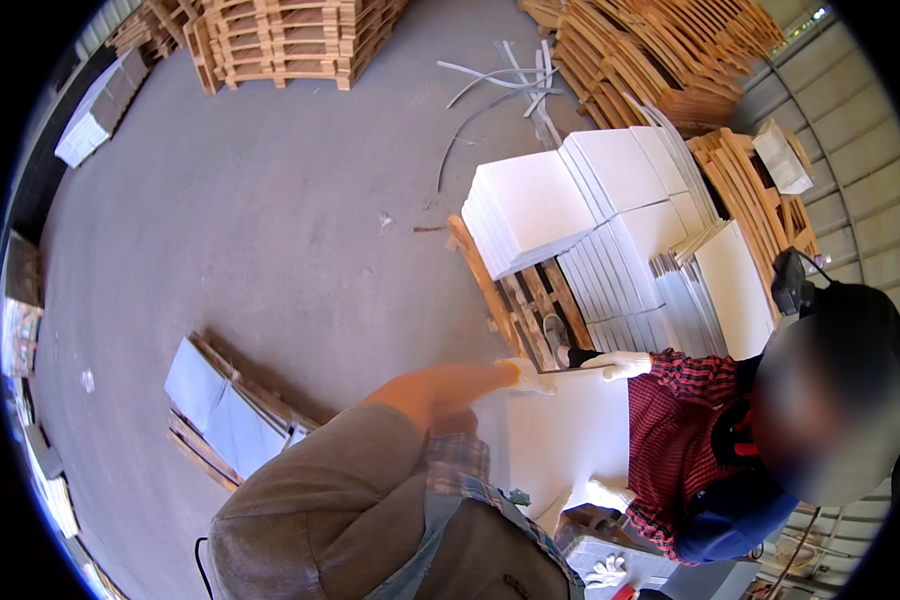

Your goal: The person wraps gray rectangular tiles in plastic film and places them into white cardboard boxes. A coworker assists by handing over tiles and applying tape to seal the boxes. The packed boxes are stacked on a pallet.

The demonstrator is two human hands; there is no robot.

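Note:
My left hand point(533, 379), in a white glove, reaches across and grips the far left corner of a white panel point(567, 430). My right hand does not show; my body and apron fill the lower middle. Facing me from the right, a co-worker in a red checked shirt holds the same panel. One of their gloved hands point(625, 366) is on its far edge. The other gloved hand point(610, 495) is at its near right edge.
Stacked white panels point(540, 205) rest on a wooden pallet point(480, 275) beyond us. Wooden pallets point(280, 40) are piled at the back. Loose grey strips point(500, 78) litter the floor. Bluish sheets point(220, 405) lie at left. A loose white glove point(606, 572) lies on a grey surface near me.

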